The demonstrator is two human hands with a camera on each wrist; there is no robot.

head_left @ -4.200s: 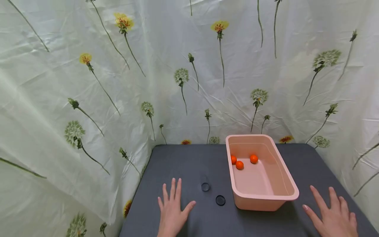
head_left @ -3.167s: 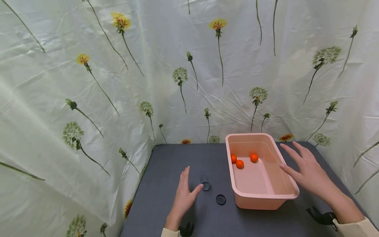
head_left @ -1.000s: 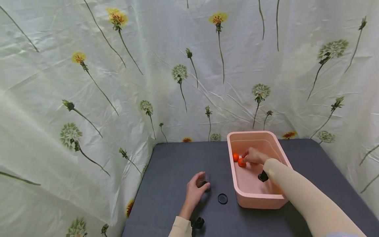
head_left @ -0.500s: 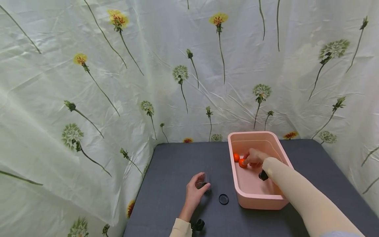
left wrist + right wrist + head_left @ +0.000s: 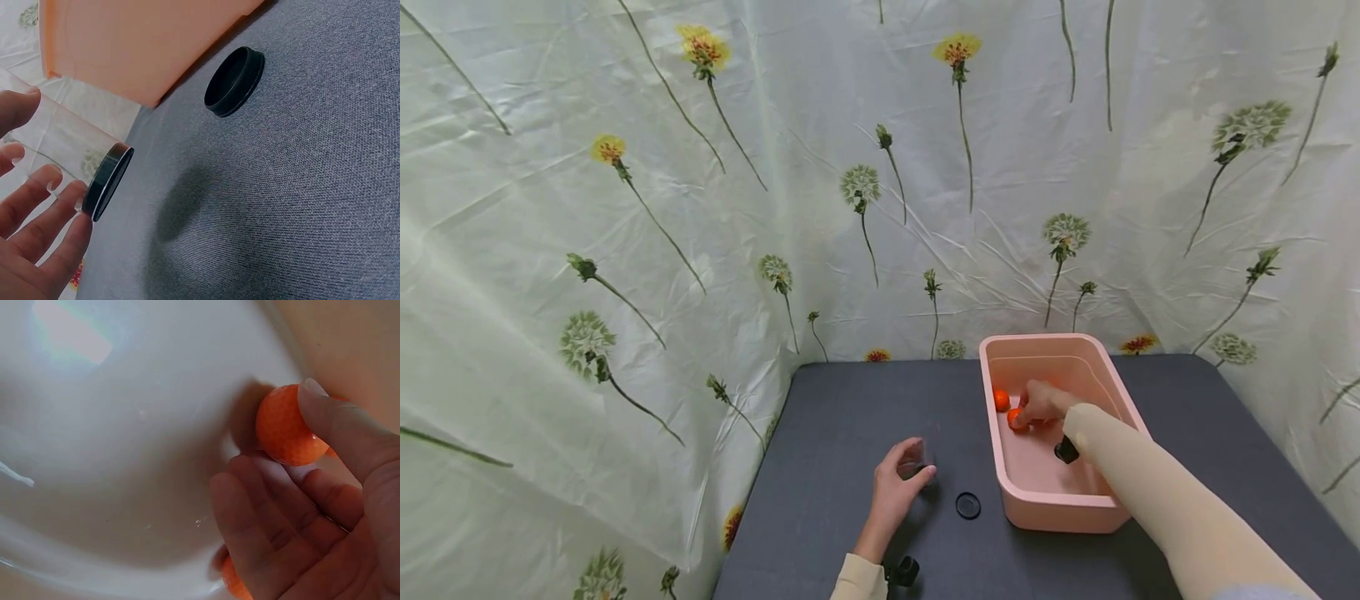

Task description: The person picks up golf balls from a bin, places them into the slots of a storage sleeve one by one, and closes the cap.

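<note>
An orange dimpled ball [image 5: 284, 428], pinched by the right hand [image 5: 1043, 402], is inside a pink rectangular plastic bin [image 5: 1060, 512]. At the bin's 9 o'clock, the left hand [image 5: 892, 486] grips a clear cylinder [image 5: 67, 139], a round black cap [image 5: 232, 87] at its 4 o'clock.
</note>
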